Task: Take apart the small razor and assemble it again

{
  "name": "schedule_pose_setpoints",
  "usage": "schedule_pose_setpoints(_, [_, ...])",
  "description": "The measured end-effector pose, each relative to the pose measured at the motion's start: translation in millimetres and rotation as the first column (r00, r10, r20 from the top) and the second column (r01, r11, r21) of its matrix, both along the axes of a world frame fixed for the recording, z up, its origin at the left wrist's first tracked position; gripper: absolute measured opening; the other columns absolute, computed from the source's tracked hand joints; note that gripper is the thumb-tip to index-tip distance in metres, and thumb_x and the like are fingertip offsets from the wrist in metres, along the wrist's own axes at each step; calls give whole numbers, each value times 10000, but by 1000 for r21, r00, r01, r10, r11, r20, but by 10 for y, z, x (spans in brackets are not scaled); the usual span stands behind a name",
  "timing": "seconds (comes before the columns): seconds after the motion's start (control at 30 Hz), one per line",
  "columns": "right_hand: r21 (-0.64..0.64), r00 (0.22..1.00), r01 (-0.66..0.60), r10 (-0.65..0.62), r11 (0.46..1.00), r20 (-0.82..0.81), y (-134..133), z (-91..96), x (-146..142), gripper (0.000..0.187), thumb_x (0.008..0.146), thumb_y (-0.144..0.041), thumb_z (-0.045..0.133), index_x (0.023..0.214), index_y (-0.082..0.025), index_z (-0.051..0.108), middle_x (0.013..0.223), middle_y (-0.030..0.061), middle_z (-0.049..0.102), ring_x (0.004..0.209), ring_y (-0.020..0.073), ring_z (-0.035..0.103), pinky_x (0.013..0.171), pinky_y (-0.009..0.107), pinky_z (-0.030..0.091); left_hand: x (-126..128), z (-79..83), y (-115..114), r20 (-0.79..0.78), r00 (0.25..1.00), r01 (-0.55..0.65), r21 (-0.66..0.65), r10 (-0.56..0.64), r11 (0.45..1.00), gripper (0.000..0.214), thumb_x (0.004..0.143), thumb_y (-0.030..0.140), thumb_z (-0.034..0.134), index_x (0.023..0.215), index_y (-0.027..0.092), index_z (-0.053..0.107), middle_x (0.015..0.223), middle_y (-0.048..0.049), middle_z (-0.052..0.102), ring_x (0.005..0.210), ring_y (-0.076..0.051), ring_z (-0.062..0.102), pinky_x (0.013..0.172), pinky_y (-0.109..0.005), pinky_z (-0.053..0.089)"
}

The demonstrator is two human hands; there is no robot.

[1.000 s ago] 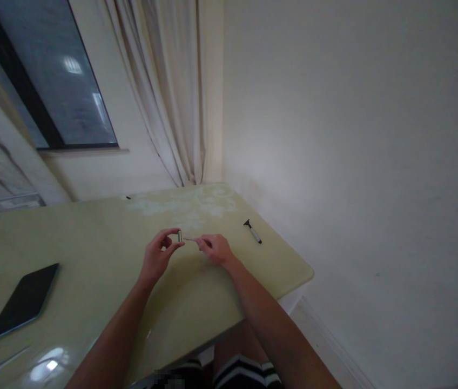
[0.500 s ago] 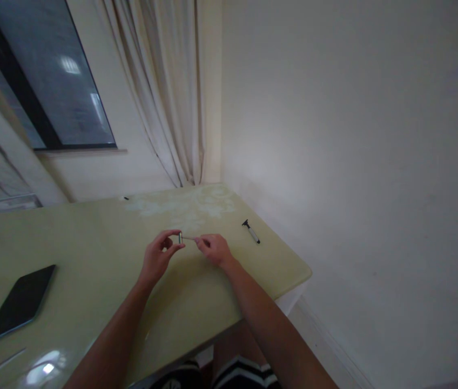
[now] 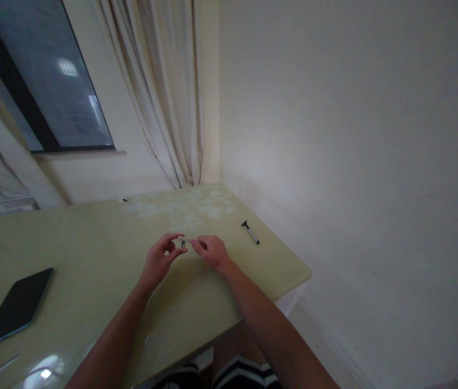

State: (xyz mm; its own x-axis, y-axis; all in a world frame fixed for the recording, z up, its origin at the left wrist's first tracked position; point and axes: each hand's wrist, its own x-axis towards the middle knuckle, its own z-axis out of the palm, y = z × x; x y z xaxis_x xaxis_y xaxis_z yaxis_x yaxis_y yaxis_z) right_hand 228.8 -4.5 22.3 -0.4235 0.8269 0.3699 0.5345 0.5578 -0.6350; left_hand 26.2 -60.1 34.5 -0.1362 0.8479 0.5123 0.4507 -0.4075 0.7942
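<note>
Above the table, my left hand (image 3: pixel 162 257) pinches a small flat grey-green piece (image 3: pixel 183 245) between thumb and fingertips. It is too small to tell its kind. My right hand (image 3: pixel 211 252), closed, grips a thin pale stick (image 3: pixel 187 240) that points left. The stick's tip lies across the upper part of the small piece; whether they touch I cannot tell. To the right of my right hand, a razor (image 3: pixel 250 232) with a black head and a light handle rests on the table.
The pale green glossy table (image 3: pixel 103 243) has its right edge by a bare wall. A dark tablet (image 3: pixel 15 308) lies at the left. A small black item (image 3: pixel 125 200) sits at the far edge, near the curtain (image 3: pixel 172 102).
The stick has shifted left and now overlaps the top of the small piece, where before its tip met the piece's side. My right hand has come slightly nearer my left.
</note>
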Motion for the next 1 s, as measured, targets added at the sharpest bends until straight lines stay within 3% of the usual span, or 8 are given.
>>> schedule_pose_setpoints(0.13, [27,997,76,-77,997,14,-9,8,2,530,1014,-548,458,652,-182,584,615,-14,504,607,121,415,582,272,203,0,-6,-3,33,999,-19,-32,20,999,393,769,426,792,1098,216,744,642,69,509,584,-116,473,592,-238,389])
schedule_pose_setpoints(0.27, [52,999,45,-44,998,-5,-13,-1,0,522,1010,-541,465,645,-182,566,601,-26,480,585,110,400,571,262,203,7,-22,9,42,999,18,-46,-16,999,401,734,398,813,1081,209,747,627,75,495,580,-112,470,597,-236,388])
schedule_pose_setpoints(0.4, [39,993,112,-113,993,21,-7,2,9,537,1009,-542,468,627,-181,578,588,-20,485,582,115,397,571,271,197,40,-13,11,113,994,10,-67,-2,998,420,741,412,803,1097,197,741,626,75,487,569,-110,455,575,-234,377])
schedule_pose_setpoints(0.57, [51,1000,10,-9,999,-17,9,1,24,541,1029,-540,433,688,-177,645,597,-16,525,584,116,435,583,262,231,55,4,6,120,992,34,-72,-25,997,432,716,409,822,1078,186,746,623,75,478,575,-110,457,581,-237,381])
schedule_pose_setpoints(0.7, [45,997,76,-76,996,-9,19,-20,27,570,1025,-565,435,680,-174,665,591,-6,533,581,124,446,578,268,227,36,10,0,187,982,-8,-74,22,997,463,746,444,801,1117,177,732,641,67,493,566,-107,432,552,-237,352])
schedule_pose_setpoints(0.87, [45,998,-35,37,998,-42,6,-48,-2,594,1049,-584,382,799,-178,735,658,11,611,619,133,495,600,260,274,47,5,7,156,988,34,-89,-20,995,457,716,427,823,1094,182,747,618,73,471,565,-109,443,555,-237,356])
schedule_pose_setpoints(1.0, [45,999,41,-40,998,-22,4,-37,13,613,1035,-604,399,732,-175,714,628,15,594,609,138,499,593,265,269,33,-12,17,203,979,-8,-80,24,997,479,745,465,802,1126,182,740,640,63,500,563,-109,438,539,-237,344])
